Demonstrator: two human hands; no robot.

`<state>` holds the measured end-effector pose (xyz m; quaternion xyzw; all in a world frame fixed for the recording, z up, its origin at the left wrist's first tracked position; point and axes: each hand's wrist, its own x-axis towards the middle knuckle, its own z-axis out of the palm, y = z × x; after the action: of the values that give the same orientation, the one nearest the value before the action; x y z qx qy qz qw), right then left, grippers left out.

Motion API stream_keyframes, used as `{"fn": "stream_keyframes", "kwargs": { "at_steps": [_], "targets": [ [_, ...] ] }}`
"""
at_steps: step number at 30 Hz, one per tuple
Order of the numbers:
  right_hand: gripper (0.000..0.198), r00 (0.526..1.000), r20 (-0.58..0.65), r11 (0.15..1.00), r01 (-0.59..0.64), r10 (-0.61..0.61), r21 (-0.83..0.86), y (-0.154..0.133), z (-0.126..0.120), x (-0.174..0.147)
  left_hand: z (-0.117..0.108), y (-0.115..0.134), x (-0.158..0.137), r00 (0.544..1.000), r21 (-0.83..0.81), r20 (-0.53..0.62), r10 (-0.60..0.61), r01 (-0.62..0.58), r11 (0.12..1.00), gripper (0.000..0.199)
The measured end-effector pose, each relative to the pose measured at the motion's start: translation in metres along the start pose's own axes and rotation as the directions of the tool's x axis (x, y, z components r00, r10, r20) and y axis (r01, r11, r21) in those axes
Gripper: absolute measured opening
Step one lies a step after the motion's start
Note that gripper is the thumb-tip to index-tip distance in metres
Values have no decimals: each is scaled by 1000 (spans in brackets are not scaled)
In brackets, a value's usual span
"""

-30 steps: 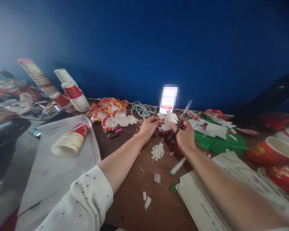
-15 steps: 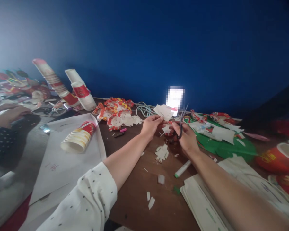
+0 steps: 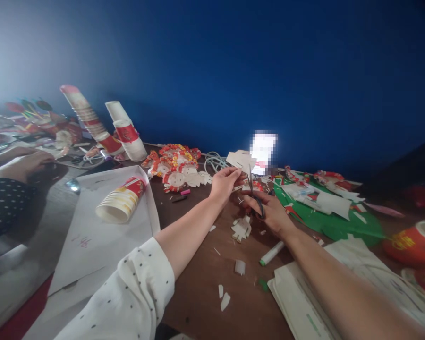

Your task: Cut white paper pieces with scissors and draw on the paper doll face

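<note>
Between the thumb and fingers of my left hand (image 3: 225, 183) is the lower edge of a white piece of paper (image 3: 240, 159). My right hand (image 3: 269, 210) grips dark-handled scissors (image 3: 258, 204), whose blades point up beside the paper's right side; whether they touch it I cannot tell. Below my hands a white paper figure cutout (image 3: 241, 228) lies on the brown table (image 3: 205, 288). Left of my left hand is a pile of red, yellow and white paper crafts (image 3: 177, 163), with more white cutouts at its edge.
Stacked paper cups (image 3: 129, 139) lean against the blue wall. Another cup stack (image 3: 118, 203) lies on a white box lid (image 3: 81, 255). A glowing screen (image 3: 264, 151) stands behind my hands. Green paper (image 3: 315, 219), a marker (image 3: 272, 253) and flattened paper (image 3: 293, 295) lie right. A co-worker's hand (image 3: 24, 163) rests far left.
My right hand has drawn slightly down and away from my left, and the scissors have swung from leaning right to nearly upright beside the paper. The whole view has shifted slightly.
</note>
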<state>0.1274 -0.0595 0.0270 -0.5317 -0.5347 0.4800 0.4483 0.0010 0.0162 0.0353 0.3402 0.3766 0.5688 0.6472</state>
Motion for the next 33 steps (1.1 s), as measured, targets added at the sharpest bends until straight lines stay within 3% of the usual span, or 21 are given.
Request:
{"fn": "stream_keyframes", "kwargs": {
  "at_steps": [11,18,33],
  "targets": [
    [57,999,-55,1000,0,-1,-25,2,-2,1,0,0,-3,999,165,40,19,-25,986,8],
    [57,995,-96,994,13,-23,-107,-2,0,1,1,0,-5,998,181,43,36,-43,983,8],
    [52,992,-116,997,39,-46,-59,6,-2,4,3,3,-9,998,181,52,36,-45,982,8]
  ]
}}
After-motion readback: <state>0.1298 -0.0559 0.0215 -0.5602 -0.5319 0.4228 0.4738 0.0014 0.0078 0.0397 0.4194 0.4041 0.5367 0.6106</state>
